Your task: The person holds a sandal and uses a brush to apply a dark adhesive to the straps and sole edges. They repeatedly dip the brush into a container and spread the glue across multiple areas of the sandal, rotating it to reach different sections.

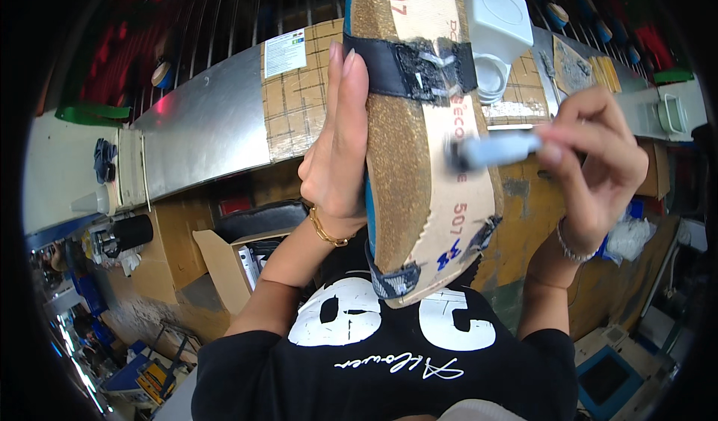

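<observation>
My left hand (340, 148) holds a cork-bodied sandal (400, 152) from its left side, underside facing me. Its fingers lie along the cork edge, and the thumb is hidden. A blue edge, like a shoe last, shows beneath the cork. Down the middle runs a pale insole board with red print and blue handwritten marks. The ends of a black strap are folded onto it near the top, with dark and whitish smears; short strap ends show near the bottom. My right hand (594, 163) pinches a brush (497, 150) with a pale blue handle. Its dark tip, motion-blurred, is at the board's middle.
Beyond the sandal stands a white plastic container (497, 17) with a round opening, on a metal bench (202, 114) partly covered by cardboard (299, 107). Sandals on lasts sit among the metal rods behind. An open cardboard box (232, 264) is at lower left.
</observation>
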`<state>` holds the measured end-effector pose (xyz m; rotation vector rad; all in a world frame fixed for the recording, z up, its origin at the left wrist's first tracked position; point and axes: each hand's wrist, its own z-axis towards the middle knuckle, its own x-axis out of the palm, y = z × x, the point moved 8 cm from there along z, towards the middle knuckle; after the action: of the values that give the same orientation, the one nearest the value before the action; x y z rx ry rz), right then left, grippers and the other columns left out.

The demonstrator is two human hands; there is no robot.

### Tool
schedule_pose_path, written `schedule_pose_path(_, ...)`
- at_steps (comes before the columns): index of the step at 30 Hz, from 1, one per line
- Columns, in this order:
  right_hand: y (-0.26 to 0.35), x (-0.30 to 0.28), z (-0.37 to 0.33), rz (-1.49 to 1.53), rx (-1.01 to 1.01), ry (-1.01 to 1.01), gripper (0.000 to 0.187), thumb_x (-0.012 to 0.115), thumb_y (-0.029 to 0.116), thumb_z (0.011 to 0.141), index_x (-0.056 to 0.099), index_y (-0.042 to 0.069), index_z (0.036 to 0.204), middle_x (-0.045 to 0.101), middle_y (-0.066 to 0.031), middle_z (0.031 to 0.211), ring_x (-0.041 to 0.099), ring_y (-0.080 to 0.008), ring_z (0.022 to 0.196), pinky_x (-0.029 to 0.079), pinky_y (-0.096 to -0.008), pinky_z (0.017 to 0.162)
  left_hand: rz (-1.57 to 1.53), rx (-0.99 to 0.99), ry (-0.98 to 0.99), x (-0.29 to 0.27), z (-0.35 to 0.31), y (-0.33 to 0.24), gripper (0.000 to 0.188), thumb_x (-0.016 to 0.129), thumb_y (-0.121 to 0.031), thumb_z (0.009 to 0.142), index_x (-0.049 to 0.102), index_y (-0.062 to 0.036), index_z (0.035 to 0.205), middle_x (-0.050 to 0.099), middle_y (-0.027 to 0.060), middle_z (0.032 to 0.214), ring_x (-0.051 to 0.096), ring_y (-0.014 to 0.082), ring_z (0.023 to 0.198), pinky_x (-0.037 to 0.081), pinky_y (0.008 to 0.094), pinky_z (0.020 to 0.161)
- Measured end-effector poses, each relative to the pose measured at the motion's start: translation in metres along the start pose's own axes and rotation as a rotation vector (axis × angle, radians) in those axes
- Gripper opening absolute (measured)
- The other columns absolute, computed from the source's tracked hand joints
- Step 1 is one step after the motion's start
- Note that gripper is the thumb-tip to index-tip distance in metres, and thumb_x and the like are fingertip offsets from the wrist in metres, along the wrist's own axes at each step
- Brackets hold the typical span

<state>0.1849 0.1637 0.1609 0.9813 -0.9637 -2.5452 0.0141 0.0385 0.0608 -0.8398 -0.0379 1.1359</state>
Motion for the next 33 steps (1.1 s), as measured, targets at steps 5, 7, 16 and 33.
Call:
schedule_pose_path(5,0.008,0.001,-0.006,-0.067,0.041,-0.114,0.016,0.075,0.000,0.077,0.077,-0.003,0.093,0.058,-0.0082,0.087,0.053,-0.0164,0.082,0.038,-0.0255,0.075,0.082,0.156,-0.053,0.000,0.003,-0.014,0.059,0.044,-0.022,0.103,0.028,-0.0003,0.155,0.058,0.0197,0.127,0.064,0.0168,0.104,0.054,0.0252,0.088)
schedule_pose_path(7,0.013,0.002,-0.003,-0.144,0.000,-0.161,0.017,0.075,-0.002,0.076,0.077,-0.003,0.093,0.058,-0.0080,0.087,0.053,-0.0165,0.083,0.039,-0.0253,0.075,0.096,0.186,-0.067,0.000,0.004,-0.017,0.058,0.045,-0.020,0.102,0.029,0.0000,0.154,0.059,0.0196,0.126,0.064,0.0168,0.103,0.055,0.0250,0.087)
schedule_pose_path(16,0.026,-0.001,0.001,-0.233,-0.197,-0.200,0.021,0.076,-0.005,0.074,0.078,-0.002,0.094,0.060,-0.0100,0.092,0.054,-0.0181,0.086,0.040,-0.0273,0.075,0.140,0.223,-0.121,-0.007,0.004,-0.016,0.057,0.050,-0.013,0.100,0.033,0.0012,0.153,0.064,0.0192,0.118,0.067,0.0165,0.095,0.057,0.0242,0.081)
schedule_pose_path(33,0.013,0.010,-0.019,-0.051,-0.079,-0.035,0.028,0.080,0.005,0.058,0.079,0.005,0.086,0.059,-0.0100,0.091,0.053,-0.0200,0.084,0.038,-0.0290,0.073,0.193,0.284,-0.310,-0.011,0.006,-0.016,0.057,0.060,0.000,0.095,0.041,0.0036,0.149,0.073,0.0185,0.104,0.073,0.0160,0.080,0.061,0.0226,0.070)
